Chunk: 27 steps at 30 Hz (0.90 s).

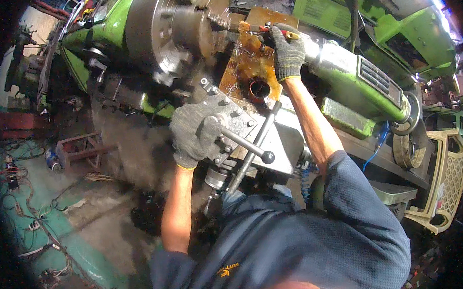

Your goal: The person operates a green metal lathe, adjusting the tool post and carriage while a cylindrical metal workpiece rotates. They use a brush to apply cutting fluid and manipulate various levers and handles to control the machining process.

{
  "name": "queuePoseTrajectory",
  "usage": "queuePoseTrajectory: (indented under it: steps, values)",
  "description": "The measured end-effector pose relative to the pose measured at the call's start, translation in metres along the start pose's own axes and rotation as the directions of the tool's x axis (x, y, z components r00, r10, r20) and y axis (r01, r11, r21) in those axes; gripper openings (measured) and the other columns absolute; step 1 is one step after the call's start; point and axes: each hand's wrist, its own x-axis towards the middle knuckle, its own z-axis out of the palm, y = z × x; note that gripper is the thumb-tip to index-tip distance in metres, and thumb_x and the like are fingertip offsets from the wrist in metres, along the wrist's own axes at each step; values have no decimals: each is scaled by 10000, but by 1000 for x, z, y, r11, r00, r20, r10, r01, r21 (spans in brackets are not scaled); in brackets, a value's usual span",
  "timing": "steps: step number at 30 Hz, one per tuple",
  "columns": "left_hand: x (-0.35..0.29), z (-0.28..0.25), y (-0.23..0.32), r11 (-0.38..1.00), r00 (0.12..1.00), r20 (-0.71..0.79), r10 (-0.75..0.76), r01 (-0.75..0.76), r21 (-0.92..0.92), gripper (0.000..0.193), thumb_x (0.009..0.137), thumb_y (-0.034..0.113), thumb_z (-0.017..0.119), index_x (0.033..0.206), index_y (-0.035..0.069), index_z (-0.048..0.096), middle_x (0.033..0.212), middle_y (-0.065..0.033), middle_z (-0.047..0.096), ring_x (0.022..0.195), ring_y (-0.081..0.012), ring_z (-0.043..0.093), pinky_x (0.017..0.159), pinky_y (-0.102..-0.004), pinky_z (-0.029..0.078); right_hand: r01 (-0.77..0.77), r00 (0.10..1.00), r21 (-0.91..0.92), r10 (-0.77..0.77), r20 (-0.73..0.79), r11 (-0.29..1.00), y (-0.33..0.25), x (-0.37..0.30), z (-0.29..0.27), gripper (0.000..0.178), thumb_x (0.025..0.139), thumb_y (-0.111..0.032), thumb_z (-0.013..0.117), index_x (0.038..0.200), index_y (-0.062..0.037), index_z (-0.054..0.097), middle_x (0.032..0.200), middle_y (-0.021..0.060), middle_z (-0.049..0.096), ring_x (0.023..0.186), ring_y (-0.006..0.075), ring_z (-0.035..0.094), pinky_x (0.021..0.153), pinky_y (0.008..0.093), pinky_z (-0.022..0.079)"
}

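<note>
A lathe fills the upper view, its grey metal chuck (148, 27) smeared by motion, with a round metal workpiece (193, 32) in front of it. My left hand (191, 134), in a grey knitted glove, is curled against the side of the tool post (235, 116); its thumb side lies by the hub of the ball-ended lever (247, 145). My gloved right hand (288, 56) reaches over the carriage and is closed round a tool with a red-and-yellow handle (289, 34). The tool's dark shaft points left toward the workpiece; its tip is hard to make out.
Under my right hand lies an oily brown plate (246, 67) bearing a round dark-holed cup (259, 89). The green tailstock (350, 82) stands to the right. A long metal bar handle (252, 151) slants toward my body. A beige plastic chair (444, 176) is at right; cables (34, 212) litter the left floor.
</note>
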Motion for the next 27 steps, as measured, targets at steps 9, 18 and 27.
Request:
queuePoseTrajectory:
  steps: [9, 18, 27]
  values:
    - [-5, 1, -10, 999, 999, -6, 36, -36, 9, 221, 955, 263, 660, 930, 48, 708, 878, -134, 692, 808, -353, 642, 752, -457, 494, 136, 991, -204, -131, 40, 969, -12, -15, 2, 145, 890, -147, 773, 1008, -70, 741, 906, 102, 748, 839, 209, 738, 772, 344, 574]
    - [-5, 1, -9, 1000, 1000, 1, 30, -30, 4, 219, 962, 260, 653, 918, 57, 721, 876, -134, 704, 804, -359, 651, 749, -459, 498, 386, 921, -289, -345, 183, 876, -38, -33, -27, 188, 854, -85, 791, 1036, -61, 747, 1013, 110, 747, 922, 230, 733, 833, 351, 571]
    - [-11, 3, -17, 1000, 1000, 12, 15, -16, 17, 205, 931, 281, 685, 941, 85, 743, 917, -117, 723, 824, -347, 666, 768, -455, 495, 243, 950, -225, -184, 254, 944, -23, -20, 4, 167, 876, -123, 773, 1033, -65, 771, 985, 121, 760, 914, 240, 743, 840, 349, 577]
